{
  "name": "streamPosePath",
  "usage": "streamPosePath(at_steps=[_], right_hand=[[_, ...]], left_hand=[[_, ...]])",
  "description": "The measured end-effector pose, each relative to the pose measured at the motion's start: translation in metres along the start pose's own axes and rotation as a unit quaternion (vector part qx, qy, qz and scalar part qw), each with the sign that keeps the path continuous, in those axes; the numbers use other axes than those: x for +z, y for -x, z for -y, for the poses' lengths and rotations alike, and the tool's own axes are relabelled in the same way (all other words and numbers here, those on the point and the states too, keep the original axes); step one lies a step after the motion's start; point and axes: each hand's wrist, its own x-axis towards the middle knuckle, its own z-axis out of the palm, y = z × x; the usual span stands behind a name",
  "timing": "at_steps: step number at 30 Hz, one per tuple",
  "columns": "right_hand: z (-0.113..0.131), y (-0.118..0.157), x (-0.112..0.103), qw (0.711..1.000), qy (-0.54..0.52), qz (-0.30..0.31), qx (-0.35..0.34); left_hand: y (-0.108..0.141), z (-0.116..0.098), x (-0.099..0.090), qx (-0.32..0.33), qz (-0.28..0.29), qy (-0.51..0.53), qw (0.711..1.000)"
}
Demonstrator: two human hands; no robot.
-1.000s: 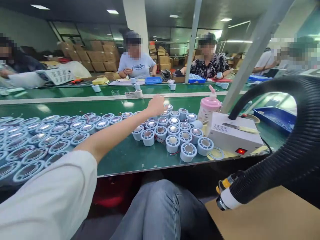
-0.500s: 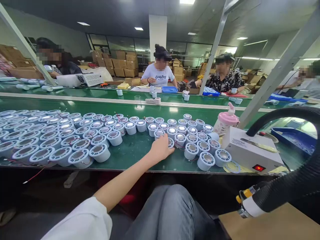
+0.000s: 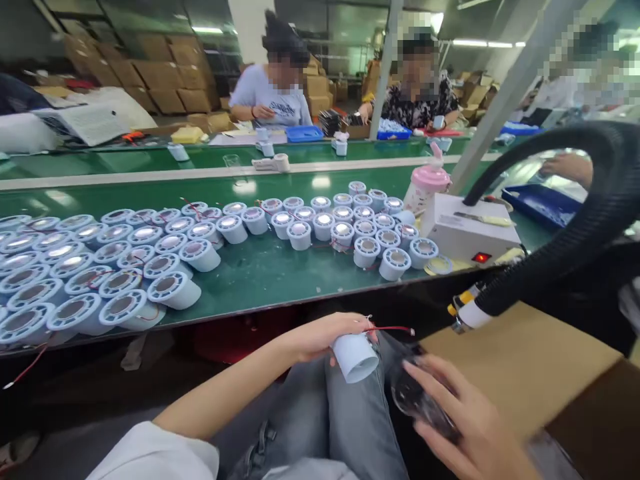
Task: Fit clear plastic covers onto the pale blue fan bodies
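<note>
My left hand (image 3: pixel 325 333) is closed around a light blue plastic housing (image 3: pixel 354 359), held above my lap. The housing is tilted, its hollow end facing down toward me, and a thin red wire (image 3: pixel 393 329) with a small white plug sticks out at its top. Close by on the right, my right hand (image 3: pixel 457 407) grips a dark round part (image 3: pixel 413 390), blurred by motion, which seems to have a shiny, clear covering. The two held things are apart. Many similar light blue housings (image 3: pixel 300 235) stand upright on the green bench (image 3: pixel 260 267), some with red wires.
A grey box with a lit red switch (image 3: pixel 463 233) and a black flexible hose (image 3: pixel 595 200) stands at the right. Below the hose is a cardboard box (image 3: pixel 515 367). Behind are a pink-lidded cup (image 3: pixel 425 187) and a blue tray (image 3: pixel 540 207). Co-workers sit across the bench.
My left hand has lifted a housing off the bench and brought it over my lap. My right hand has come into view with the dark round part. The view has turned down and right.
</note>
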Motion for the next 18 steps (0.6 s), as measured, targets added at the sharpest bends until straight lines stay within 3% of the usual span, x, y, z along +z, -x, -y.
streamPosePath(at_steps=[4, 8, 13, 18], right_hand=[[0.018, -0.037, 0.025, 0.996, 0.059, 0.045, 0.053], [0.016, -0.049, 0.033, 0.985, 0.059, 0.124, 0.107], [0.009, -0.039, 0.03, 0.959, -0.126, 0.165, 0.194], [0.007, -0.035, 0.022, 0.912, -0.292, 0.075, 0.278]], left_hand=[[-0.011, 0.005, 0.002, -0.025, 0.098, -0.047, 0.994], [-0.015, 0.001, 0.001, 0.0, 0.123, -0.138, 0.983], [-0.008, -0.008, 0.01, 0.086, 0.045, -0.237, 0.967], [-0.006, 0.012, 0.015, 0.211, -0.051, -0.236, 0.947]])
